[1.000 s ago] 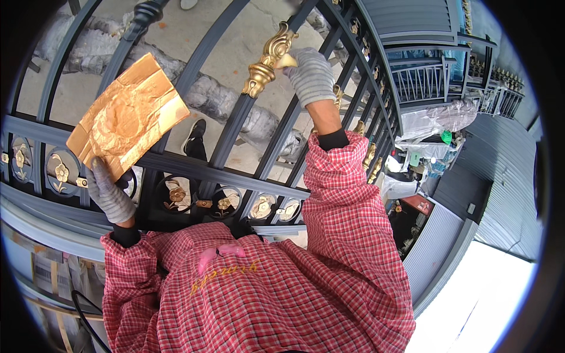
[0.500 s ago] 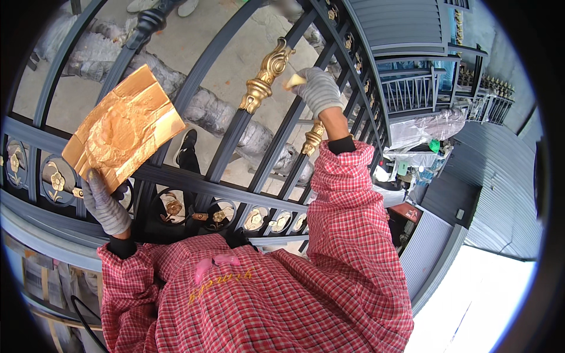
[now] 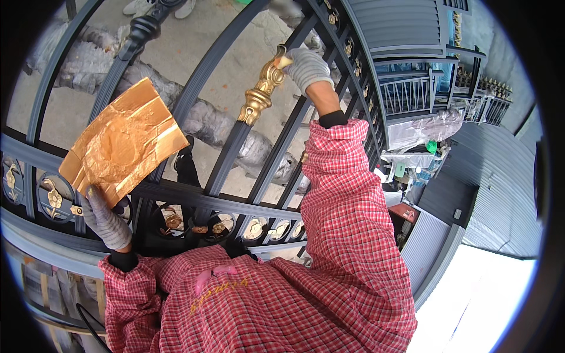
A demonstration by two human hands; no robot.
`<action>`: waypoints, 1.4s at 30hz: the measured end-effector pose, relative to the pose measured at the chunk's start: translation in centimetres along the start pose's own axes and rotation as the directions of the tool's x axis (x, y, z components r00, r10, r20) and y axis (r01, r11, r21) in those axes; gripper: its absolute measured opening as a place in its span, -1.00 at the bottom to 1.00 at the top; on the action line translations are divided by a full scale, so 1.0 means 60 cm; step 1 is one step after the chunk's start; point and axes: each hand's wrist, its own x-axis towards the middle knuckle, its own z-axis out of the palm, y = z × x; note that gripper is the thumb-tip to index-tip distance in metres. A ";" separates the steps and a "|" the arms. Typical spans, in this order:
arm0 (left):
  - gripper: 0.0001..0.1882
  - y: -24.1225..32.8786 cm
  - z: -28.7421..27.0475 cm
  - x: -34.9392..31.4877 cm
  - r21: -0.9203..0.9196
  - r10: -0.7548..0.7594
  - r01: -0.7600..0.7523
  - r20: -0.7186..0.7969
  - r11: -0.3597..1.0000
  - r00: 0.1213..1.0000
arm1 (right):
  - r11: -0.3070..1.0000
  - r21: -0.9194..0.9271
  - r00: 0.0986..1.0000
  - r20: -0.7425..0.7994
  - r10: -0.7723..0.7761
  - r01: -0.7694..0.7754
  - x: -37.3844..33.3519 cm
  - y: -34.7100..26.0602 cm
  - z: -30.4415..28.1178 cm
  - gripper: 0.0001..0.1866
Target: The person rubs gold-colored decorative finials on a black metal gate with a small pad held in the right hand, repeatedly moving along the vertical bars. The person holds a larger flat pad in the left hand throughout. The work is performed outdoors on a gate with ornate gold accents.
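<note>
My left hand [image 3: 107, 220], in a grey-striped glove, grips the lower edge of a stiff piece of cardboard [image 3: 154, 120] coated with gold paint, a thick pool at its middle. My gloved right hand [image 3: 309, 67] pinches a small pale yellow sponge [image 3: 285, 62], mostly hidden by the fingers. The sponge touches the upper right side of a gold scrolled ornament [image 3: 259, 97] on a dark grey bar of the metal fence panel [image 3: 232, 156]. Left of that bar, another ornament [image 3: 144, 32] is dark, without gold.
Gold flowers in rings [image 3: 54, 199] line the panel's lower band. Behind the bars lies a long plastic-wrapped bundle [image 3: 206, 120] on the concrete floor. Someone's shoes [image 3: 138, 7] show at the top left. More dark railings [image 3: 406, 91] stand at the right.
My right hand has moved a little left and up, bringing the sponge from beside the gold ornament onto its upper part. The left hand keeps the cardboard nearly in place.
</note>
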 end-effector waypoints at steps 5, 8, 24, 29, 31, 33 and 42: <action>-0.55 -0.023 -0.012 0.010 -0.014 0.080 -0.080 -0.002 0.997 0.997 | 0.991 0.116 0.997 -0.051 0.065 -0.059 -0.035 0.011 -0.016 -0.67; -0.54 -0.031 -0.023 0.014 0.049 0.052 -0.053 0.013 0.997 0.999 | 0.980 0.168 0.945 -0.323 -0.051 0.110 -0.030 -0.019 -0.005 -0.65; -0.51 -0.017 -0.010 0.010 0.040 0.064 -0.063 -0.015 0.997 0.998 | 0.989 -0.051 0.939 -0.326 0.114 -0.138 0.046 -0.012 0.032 -0.69; -0.52 -0.036 -0.025 0.014 0.205 0.242 -0.233 -0.016 0.951 0.970 | 0.990 0.031 0.871 -0.480 -0.109 0.141 0.069 -0.065 -0.031 -0.64; -0.53 -0.039 -0.027 0.015 0.185 0.214 -0.208 -0.014 0.960 0.977 | 0.691 0.635 0.871 -0.491 0.014 0.347 0.064 -0.064 -0.080 -0.74; -0.53 -0.034 -0.023 0.013 0.144 0.157 -0.151 -0.027 0.978 0.987 | 0.740 0.657 0.920 -0.365 0.146 0.143 0.038 -0.050 -0.117 -0.74; -0.52 -0.047 -0.038 0.018 0.139 0.161 -0.155 -0.038 0.978 0.986 | 0.895 0.433 0.843 -0.438 0.313 -0.108 -0.040 0.030 -0.049 -0.56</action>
